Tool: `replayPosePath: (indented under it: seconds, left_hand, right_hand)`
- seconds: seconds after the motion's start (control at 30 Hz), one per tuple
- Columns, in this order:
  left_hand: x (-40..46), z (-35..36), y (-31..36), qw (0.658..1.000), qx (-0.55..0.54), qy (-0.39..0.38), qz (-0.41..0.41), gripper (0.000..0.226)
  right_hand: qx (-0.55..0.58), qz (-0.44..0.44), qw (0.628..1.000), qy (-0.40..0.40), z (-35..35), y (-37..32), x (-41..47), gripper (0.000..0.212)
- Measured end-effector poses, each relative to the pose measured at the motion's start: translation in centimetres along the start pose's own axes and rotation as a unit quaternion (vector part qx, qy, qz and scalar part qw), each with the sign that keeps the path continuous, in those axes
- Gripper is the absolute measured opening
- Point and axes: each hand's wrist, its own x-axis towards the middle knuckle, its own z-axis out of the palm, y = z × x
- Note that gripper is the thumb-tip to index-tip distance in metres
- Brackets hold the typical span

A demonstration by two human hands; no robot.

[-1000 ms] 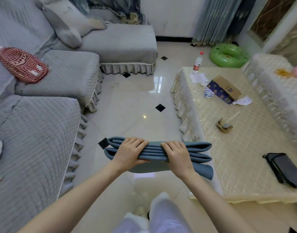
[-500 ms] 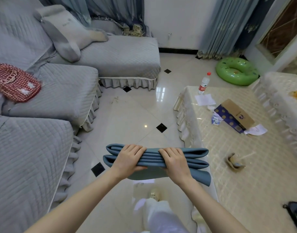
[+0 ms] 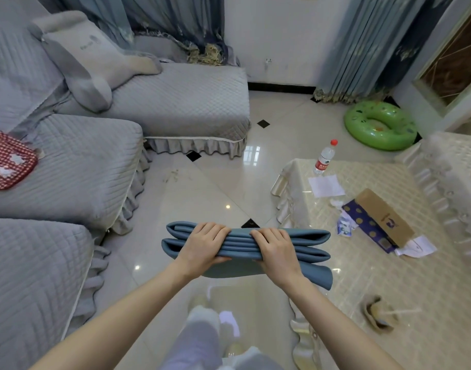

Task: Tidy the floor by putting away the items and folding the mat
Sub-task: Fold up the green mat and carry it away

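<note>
While folded, mat (image 3: 306, 236) within both hands' grip.

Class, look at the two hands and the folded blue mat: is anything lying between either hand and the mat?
Nothing visible does. The left hand and right hand both already grip the folded blue mat directly, fingers curled over its top edge, holding it up above the glossy tiled floor.

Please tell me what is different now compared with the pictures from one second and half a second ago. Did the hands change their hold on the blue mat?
The hold is unchanged: the left hand and right hand still grip the folded blue mat side by side. Only the view has moved: it tilted up, so more of the curtains shows, and the black pouch on the table has left the picture. Nothing was picked up or released.
</note>
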Motion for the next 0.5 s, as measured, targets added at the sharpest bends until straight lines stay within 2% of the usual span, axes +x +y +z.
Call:
replayPosePath:
  seconds: [0.23,0.5]
  left_hand:
    - [8.0,3.9,-7.6,0.999,-0.002,-0.017,0.027,0.054]
    - [19.5,7.1,-19.7,0.996,-0.008,-0.039,0.081,0.054]
  right_hand:
    - [-0.001,0.030,0.999,-0.017,3.3,4.3,9.0,0.055]
    - [-0.011,0.071,0.997,-0.026,6.3,8.8,22.6,0.063]
